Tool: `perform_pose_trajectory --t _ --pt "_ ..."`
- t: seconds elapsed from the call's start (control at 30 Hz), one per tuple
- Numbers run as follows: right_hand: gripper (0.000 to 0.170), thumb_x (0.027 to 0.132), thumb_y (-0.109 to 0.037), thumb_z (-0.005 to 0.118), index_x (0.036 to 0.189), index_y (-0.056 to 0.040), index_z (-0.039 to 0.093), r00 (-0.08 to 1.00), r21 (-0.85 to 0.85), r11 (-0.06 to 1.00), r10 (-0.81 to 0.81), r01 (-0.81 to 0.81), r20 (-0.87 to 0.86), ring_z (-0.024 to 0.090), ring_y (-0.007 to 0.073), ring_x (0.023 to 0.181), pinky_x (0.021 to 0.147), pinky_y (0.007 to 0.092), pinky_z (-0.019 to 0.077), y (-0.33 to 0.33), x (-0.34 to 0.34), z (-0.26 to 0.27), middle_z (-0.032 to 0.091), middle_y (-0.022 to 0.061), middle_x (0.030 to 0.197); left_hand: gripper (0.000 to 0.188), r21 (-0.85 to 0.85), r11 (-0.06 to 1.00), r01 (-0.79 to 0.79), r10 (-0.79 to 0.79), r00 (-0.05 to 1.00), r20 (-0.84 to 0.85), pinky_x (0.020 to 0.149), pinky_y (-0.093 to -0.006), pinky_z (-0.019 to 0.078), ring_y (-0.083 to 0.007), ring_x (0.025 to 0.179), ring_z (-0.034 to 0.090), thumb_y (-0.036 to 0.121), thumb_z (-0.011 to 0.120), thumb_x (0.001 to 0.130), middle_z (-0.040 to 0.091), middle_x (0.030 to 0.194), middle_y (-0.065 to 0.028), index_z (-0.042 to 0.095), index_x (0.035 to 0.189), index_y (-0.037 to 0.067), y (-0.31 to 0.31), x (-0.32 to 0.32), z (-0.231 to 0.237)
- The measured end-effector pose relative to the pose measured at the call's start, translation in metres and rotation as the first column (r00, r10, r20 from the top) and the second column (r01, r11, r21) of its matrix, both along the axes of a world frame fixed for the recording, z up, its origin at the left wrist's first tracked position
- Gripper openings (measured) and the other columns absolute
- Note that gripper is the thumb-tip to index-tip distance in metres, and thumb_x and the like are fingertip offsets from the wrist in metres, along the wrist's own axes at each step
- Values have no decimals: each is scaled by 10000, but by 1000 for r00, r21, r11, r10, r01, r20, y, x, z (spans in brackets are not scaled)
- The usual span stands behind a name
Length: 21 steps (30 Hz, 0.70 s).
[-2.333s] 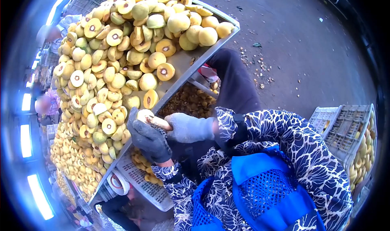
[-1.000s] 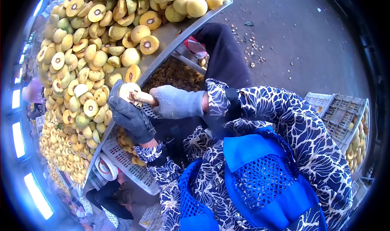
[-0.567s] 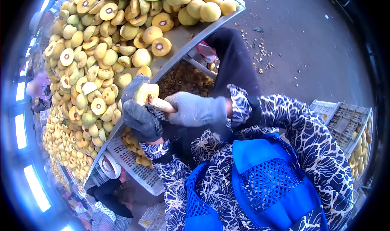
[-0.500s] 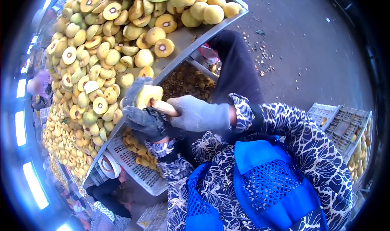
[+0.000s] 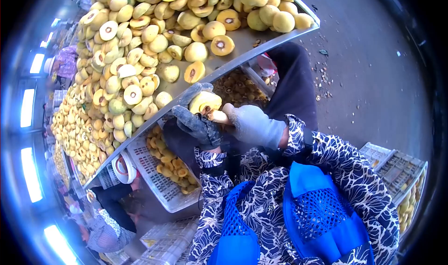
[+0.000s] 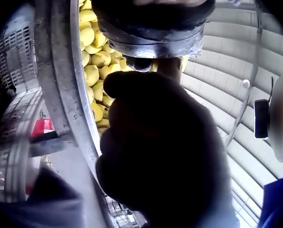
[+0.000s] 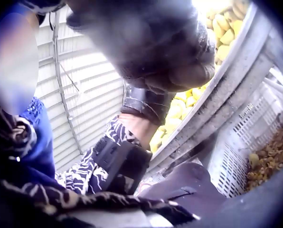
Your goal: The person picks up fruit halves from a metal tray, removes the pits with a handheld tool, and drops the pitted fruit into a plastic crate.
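Note:
In the head view the left hand (image 5: 198, 120), in a dark grey glove, holds a yellow halved fruit (image 5: 204, 101) between thumb and fingers, cut face toward the other hand. The right hand (image 5: 254, 126), in a light grey glove, grips a pale wooden handle (image 5: 218, 116) whose far end meets the middle of the fruit; the tool's tip is hidden there. Both hands are just off the metal table's edge (image 5: 233, 63). The wrist views show the hands dark and close, with the fruit mostly hidden.
Halved yellow fruit (image 5: 132, 94) is heaped on the table. Below its edge stand a white crate (image 5: 156, 190) with fruit halves and a bin of brown scraps (image 5: 238, 88). More crates (image 5: 396, 171) are at the right. Another person (image 5: 105, 234) sits at lower left.
In the head view the whole scene has shifted right as the camera moved. The fruit has turned in the left hand since the earliest frames; both hands keep their holds.

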State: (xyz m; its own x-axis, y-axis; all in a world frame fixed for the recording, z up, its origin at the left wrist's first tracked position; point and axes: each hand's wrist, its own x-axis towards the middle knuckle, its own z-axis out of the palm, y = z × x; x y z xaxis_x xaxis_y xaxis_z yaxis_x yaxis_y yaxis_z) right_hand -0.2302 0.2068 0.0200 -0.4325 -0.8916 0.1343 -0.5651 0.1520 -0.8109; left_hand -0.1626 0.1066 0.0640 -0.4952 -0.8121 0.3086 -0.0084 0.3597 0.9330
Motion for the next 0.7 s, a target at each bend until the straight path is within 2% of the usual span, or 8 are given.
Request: perform_pose_trajectory --t 0.07,0.17,0.3,0.43,0.53,0.6,0.63,0.7 --pt "282 839 -218 657 979 -50 480 998 10 1000 15 -14 -63 649 378 652 570 475 508 -4 3 -15 639 154 697 769 -11 999 -44 44 999 -20 853 -393 513 -267 867 633 591 171 1023 672 939 -151 606 1018 -43 4 -3 0" --pt "273 830 -212 658 966 -54 481 994 -25 1000 6 -9 -110 654 367 661 563 461 513 -11 9 -31 643 147 716 688 68 998 14 -3 987 -159 869 -388 508 -260 864 629 564 194 1034 653 956 -137 541 1109 -25 -10 4 -42" --pt "254 820 -203 658 961 -78 487 992 -57 997 52 -59 -117 655 363 666 561 457 514 -20 11 -55 645 138 735 675 411 912 3 113 959 -259 812 -348 530 -236 843 627 591 256 1019 641 1021 -148 518 1186 -8 -18 12 -66" --pt "249 812 -208 666 967 -107 500 988 -13 988 153 -153 -22 648 374 663 564 473 505 -23 11 -79 639 141 730 730 726 687 48 232 931 -281 618 -283 509 -195 758 603 695 294 959 654 982 -97 573 1170 54 -30 29 -95" --pt "245 829 -218 668 989 -79 546 951 181 939 306 -293 -49 636 389 628 584 472 514 -24 -1 -99 624 158 685 699 727 683 -75 383 884 -268 570 -242 495 -163 732 618 672 357 958 667 981 -85 549 1227 56 -45 52 -73" --pt "259 827 -207 665 1018 -41 613 927 285 887 374 -364 21 638 377 582 591 463 530 -58 -35 -142 628 143 660 680 684 724 -90 361 894 -264 553 -222 489 -159 720 624 655 383 961 671 1024 -99 547 1234 54 -64 84 -80" --pt "272 818 -191 660 1030 -23 631 972 426 875 184 -231 148 657 362 641 629 444 540 -78 -56 -187 646 143 713 680 694 709 -125 397 884 -247 525 -224 486 -159 725 622 646 380 966 665 1078 -119 539 1252 50 -69 98 -86" --pt "267 836 -173 632 1049 -12 647 984 489 868 -4 -85 179 668 341 734 681 420 545 -104 -88 -219 657 150 803 694 698 706 -117 442 843 -306 544 -256 520 -199 727 622 628 380 973 649 1088 -148 500 1308 32 -79 130 -93"
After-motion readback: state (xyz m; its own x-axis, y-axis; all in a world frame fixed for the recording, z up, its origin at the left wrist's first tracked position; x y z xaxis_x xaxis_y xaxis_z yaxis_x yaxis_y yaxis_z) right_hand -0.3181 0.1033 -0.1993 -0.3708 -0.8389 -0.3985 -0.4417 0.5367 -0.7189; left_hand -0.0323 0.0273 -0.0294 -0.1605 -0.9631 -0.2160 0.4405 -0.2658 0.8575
